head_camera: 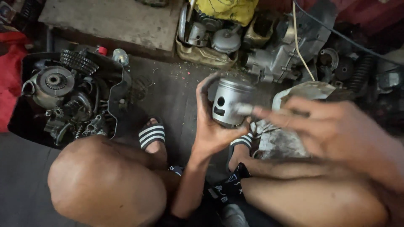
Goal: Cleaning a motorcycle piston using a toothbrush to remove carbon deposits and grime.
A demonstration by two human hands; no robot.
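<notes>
Nearest the camera are the person's bare knees (107, 180), squatting over a dark, grimy floor (176, 96) in striped sandals (151, 135). To the left sits a black tray (25, 122) heaped with gears, a clutch and small oily parts; ahead lies an engine case (277, 59) among other dismantled pieces. The left hand (212, 130) is wrapped around a piston (229, 105) from below and behind, thumb and fingers curled on its skirt, holding it up between the knees with the pin hole facing the camera. The right hand (332, 126) is blurred, fingers stretched toward the piston's side; whether it pinches anything cannot be told. The piston looks like rigid metal, fairly light for its bulk, probably oily and slick, with thin ring lands that could chip, so the skirt seems the safest place to grip.
</notes>
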